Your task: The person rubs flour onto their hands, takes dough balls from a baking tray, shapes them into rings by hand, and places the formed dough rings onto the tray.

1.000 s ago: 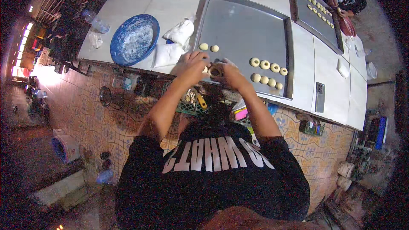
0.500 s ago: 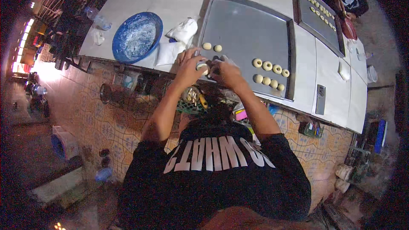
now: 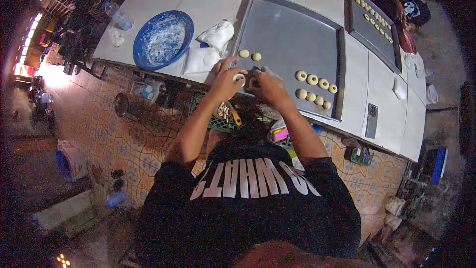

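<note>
Left fingers (image 3: 227,63) hold a hollowed dough ball (image 3: 239,76), more exposed than a second ago, its hollow apparently reachable. Right fingers (image 3: 267,80), just beside: grip unclear.

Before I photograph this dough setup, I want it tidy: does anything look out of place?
Yes, perhaps: a phone lies on the white worktop, right of the large metal tray. It looks odd near food, as dough pieces sit on that tray.

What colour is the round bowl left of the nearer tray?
The bowl is blue, coated white inside; head view.
</note>
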### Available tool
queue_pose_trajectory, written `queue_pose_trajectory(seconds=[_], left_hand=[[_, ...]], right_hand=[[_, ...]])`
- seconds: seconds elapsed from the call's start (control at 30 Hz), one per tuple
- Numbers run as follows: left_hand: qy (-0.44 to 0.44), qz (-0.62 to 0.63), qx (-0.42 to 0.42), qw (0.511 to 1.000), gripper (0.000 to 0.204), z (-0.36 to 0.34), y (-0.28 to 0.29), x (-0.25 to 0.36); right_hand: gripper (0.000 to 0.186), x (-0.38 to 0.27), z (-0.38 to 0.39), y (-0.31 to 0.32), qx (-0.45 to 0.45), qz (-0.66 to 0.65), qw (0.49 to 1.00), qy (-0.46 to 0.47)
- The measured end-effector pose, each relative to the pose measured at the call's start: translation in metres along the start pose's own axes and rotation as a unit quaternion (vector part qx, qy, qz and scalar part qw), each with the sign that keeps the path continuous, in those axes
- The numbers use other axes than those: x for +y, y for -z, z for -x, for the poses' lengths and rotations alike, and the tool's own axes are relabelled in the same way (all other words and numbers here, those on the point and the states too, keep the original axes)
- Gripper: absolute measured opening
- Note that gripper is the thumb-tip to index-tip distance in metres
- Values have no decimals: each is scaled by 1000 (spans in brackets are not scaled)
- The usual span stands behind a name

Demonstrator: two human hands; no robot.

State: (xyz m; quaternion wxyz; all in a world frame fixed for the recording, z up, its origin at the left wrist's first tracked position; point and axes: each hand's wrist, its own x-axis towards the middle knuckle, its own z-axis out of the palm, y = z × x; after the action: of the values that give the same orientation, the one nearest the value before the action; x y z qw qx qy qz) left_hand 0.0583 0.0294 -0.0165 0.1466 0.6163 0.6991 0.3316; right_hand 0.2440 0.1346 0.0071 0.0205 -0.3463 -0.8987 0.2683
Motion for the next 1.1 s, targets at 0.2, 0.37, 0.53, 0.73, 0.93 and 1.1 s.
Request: queue_pose_trajectory(seconds=[0.2,0.37,0.53,0.73,0.93,1.1], left_hand=[[16,-16,0,1000,30,1,2,5],[15,1,-1,1000,27,1,5,11],[24,-89,-53,994,37,-3,13,18],[-85,-173,-36,980,43,-13,12,18],[-138,-226,-111,958,44,-27,-4,6],[-117,-203,-149,961,47,-27,1,11]], right_hand=[[35,8,-3,-3,51,34,993,99],[33,8,-4,-6,-3,35,998,52],[47,10,-3,10,-41,-3,994,100],[47,28,6,17,-46,-61,992,98],[46,29,6,3,-26,-44,994,93],[46,28,2,2,-35,-73,993,85]])
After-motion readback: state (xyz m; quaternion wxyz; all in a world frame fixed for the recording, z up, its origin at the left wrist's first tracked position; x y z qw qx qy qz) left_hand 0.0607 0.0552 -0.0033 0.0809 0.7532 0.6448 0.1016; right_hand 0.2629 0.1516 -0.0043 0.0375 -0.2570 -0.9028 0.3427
